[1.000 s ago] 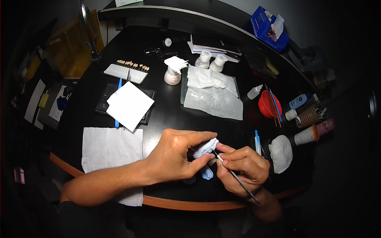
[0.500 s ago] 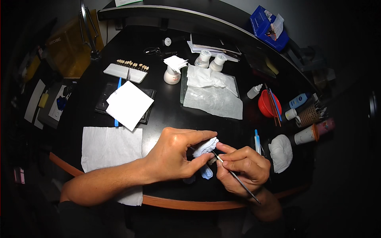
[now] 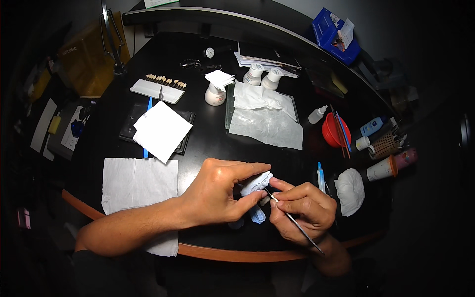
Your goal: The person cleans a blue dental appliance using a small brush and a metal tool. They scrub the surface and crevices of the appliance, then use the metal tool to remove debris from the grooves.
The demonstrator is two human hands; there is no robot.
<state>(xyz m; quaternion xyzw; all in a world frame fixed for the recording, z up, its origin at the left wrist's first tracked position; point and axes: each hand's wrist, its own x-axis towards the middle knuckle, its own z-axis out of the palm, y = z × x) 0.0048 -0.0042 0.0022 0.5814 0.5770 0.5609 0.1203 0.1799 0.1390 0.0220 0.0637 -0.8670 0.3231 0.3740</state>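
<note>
Between the thumb and fingers of my left hand (image 3: 217, 190) sits a small pale blue, ridged piece (image 3: 256, 183) that looks like a dental model. My right hand (image 3: 306, 208) holds a slim metal hand tool (image 3: 302, 231) like a pen, its thin tip against or very close to the model's lower right edge. One right fingertip rests by the model's right side. Below my left thumb, another pale blue piece (image 3: 257, 215) lies on the black table (image 3: 208, 136). The model's underside is hidden by my fingers.
White paper squares (image 3: 163, 131) cover a dark block on the left, near a tooth shade guide (image 3: 157, 90). A paper-covered glass slab (image 3: 267, 126) and white jars (image 3: 215, 95) stand farther back. To the right are a red bowl (image 3: 332, 131), a blue syringe (image 3: 320, 175) and crumpled white tissue (image 3: 350, 192).
</note>
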